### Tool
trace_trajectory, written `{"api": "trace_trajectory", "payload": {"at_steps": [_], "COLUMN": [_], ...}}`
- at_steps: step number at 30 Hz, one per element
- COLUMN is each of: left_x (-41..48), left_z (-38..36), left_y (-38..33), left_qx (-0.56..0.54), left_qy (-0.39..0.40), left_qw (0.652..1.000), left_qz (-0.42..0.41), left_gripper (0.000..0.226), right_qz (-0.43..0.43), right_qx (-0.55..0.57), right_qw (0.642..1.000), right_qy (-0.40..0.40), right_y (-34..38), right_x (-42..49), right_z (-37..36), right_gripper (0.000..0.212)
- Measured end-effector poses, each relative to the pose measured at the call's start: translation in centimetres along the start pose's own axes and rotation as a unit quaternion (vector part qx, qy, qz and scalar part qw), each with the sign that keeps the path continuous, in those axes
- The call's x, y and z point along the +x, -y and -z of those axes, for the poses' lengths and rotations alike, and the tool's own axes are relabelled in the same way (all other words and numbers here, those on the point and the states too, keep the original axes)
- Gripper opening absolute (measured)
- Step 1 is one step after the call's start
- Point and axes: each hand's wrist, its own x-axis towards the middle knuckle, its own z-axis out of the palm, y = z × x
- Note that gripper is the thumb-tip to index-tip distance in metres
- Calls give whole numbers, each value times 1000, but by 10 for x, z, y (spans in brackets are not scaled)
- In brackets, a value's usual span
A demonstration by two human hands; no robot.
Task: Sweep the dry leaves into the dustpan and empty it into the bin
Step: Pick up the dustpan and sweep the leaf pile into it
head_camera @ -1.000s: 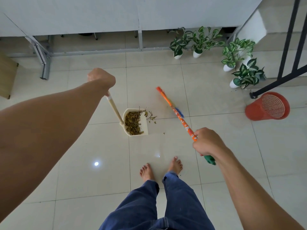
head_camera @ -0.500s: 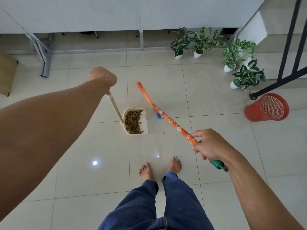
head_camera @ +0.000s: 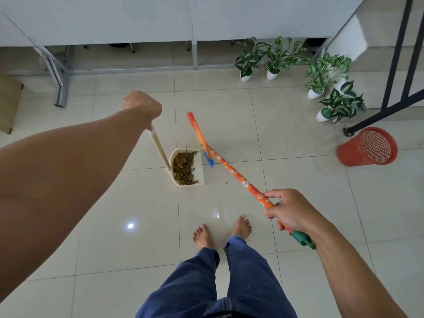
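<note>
A cream dustpan (head_camera: 201, 167) stands on the tiled floor in front of my feet, holding a heap of dry brown leaves (head_camera: 184, 167). Its long pale handle (head_camera: 159, 148) rises to my left hand (head_camera: 142, 106), which grips the top. My right hand (head_camera: 290, 211) grips the orange flowered broom handle (head_camera: 231, 169) near its green end. The broom head (head_camera: 199, 136), orange with blue bristles, lies just right of the dustpan's far edge. A small leaf crumb (head_camera: 226, 183) lies on the tile beside the pan. The red mesh bin (head_camera: 368, 146) sits tipped on its side at the right.
Several potted green-and-white plants (head_camera: 273, 59) line the back right, along a low step (head_camera: 371, 72). A black metal railing (head_camera: 399, 65) runs down at the right, above the bin. A grey metal frame (head_camera: 59, 76) and white panels close the back. A wooden board (head_camera: 9, 104) stands far left.
The broom head swept left, pushing the loose leaves at the pan's mouth into the dustpan, then drew back right. My right hand moved down and right. The dustpan stayed put.
</note>
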Motion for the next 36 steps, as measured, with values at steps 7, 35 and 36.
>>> {"api": "trace_trajectory", "payload": {"at_steps": [7,35,36], "left_x": [-7,-35,-37], "left_z": [3,14,15], "left_y": [1,-7,-7], "left_qx": [4,-27,-24], "left_qy": [7,-9,-8], "left_qw": [1000,999,1000], "left_qz": [-3,-14,-18], "left_gripper": [52,51,52], "right_qz": [-67,-7,-2], "right_qx": [-127,26,20], "right_qw": [989,999,1000], "right_qy": [-42,28,22], "right_y": [2,4,6], "right_x": [7,4,5], "right_z": [-23,-16,-16], "right_gripper": [15,55,54]}}
